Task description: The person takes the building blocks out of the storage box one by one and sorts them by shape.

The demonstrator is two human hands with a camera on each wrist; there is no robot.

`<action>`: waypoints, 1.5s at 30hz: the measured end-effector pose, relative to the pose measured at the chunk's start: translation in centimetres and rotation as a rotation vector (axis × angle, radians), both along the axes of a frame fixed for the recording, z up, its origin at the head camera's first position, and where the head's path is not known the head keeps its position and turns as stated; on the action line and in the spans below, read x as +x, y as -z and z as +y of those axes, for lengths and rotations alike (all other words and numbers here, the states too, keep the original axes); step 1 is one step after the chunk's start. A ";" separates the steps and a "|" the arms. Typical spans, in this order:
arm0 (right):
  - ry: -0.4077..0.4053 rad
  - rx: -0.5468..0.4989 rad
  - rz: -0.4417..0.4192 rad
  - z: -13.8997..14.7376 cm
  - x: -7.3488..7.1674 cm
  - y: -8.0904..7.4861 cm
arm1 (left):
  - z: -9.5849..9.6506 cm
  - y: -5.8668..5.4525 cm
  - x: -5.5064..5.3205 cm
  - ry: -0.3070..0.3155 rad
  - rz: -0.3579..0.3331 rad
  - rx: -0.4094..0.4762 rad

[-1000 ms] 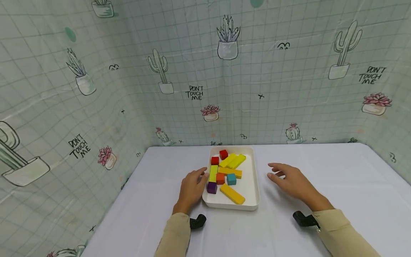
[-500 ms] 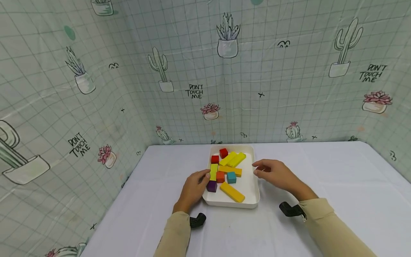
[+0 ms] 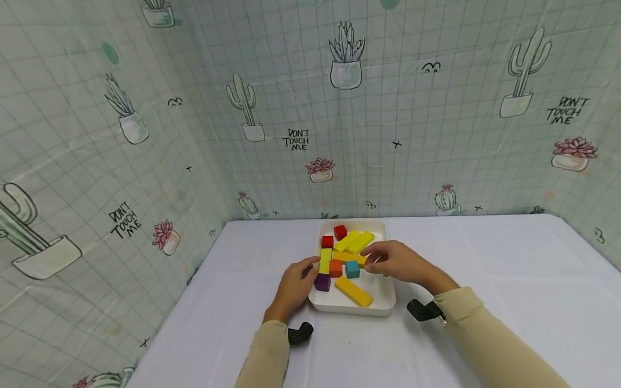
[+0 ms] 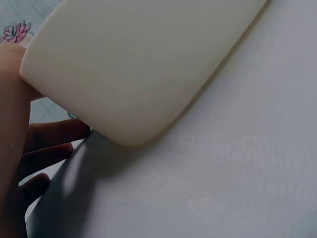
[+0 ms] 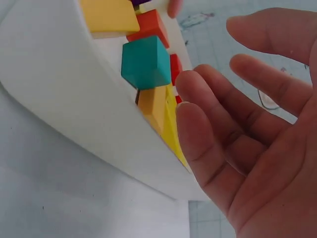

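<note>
A white tray (image 3: pixel 351 310) holds coloured wooden blocks. My left hand (image 3: pixel 290 283) is at its left rim, with thumb and index fingertips beside a lime block (image 3: pixel 325 261); in the left wrist view the other fingers (image 4: pixel 59 133) are loosely bent outside the tray wall. My right hand (image 3: pixel 399 262) reaches over the right rim. Its fingertips are close to the right end of an orange-yellow block (image 3: pixel 345 257) and a teal cube (image 3: pixel 352 269). In the right wrist view, its fingers (image 5: pixel 195 131) are spread and relaxed, with nothing between them.
Also in the tray are a purple cube (image 3: pixel 322 282), an orange-red cube (image 3: pixel 336 268), two red cubes, two bright yellow blocks (image 3: pixel 361 242) and a deep yellow block (image 3: pixel 353 291) at the front. A white cloth (image 3: pixel 262 248) covers the table, and a cactus-print curtain (image 3: pixel 378 108) stands behind.
My right hand has moved left from beside the tray to over its right part. The left hand has shifted slightly right, to the lime block. The blocks keep their layout.
</note>
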State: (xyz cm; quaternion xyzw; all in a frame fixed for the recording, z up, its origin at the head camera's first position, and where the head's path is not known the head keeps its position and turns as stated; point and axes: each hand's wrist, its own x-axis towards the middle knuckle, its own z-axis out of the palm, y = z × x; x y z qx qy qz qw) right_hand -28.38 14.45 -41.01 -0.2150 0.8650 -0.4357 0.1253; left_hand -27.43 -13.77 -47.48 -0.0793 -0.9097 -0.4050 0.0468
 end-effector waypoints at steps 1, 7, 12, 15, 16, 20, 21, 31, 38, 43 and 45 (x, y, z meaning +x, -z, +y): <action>-0.014 0.001 -0.010 -0.2 -0.1 0.0 | 0.0 0.0 0.0 -0.003 -0.003 0.004; -0.099 0.049 -0.023 -1.5 -0.6 0.0 | 0.1 0.1 0.0 -0.022 0.008 0.022; -0.143 0.119 -0.023 -2.4 -0.8 0.1 | 0.1 0.2 -0.1 -0.022 0.002 0.034; -0.168 0.147 -0.044 -2.6 -0.9 -0.1 | 0.2 0.2 0.0 -0.023 0.001 0.035; -0.180 0.152 -0.054 -2.7 -0.9 -0.1 | 0.2 0.2 0.0 -0.025 0.001 0.035; -0.227 0.154 -0.098 -2.8 -1.1 -0.3 | 0.3 0.2 0.1 -0.034 0.007 0.026; -0.237 0.155 -0.109 -2.8 -1.2 -0.4 | 0.3 0.1 0.1 -0.035 0.008 0.025; -0.261 0.266 -0.175 -3.8 -0.9 -0.1 | 0.3 0.4 0.1 -0.030 0.002 0.037; -0.237 0.321 -0.167 -4.6 -0.6 0.1 | 0.2 0.6 0.0 -0.028 0.013 0.035; -0.214 0.366 -0.180 -5.0 -0.5 0.3 | 0.2 0.6 -0.1 -0.023 0.014 0.038; -0.207 0.384 -0.189 -5.2 -0.4 0.3 | 0.2 0.7 -0.1 -0.020 0.013 0.040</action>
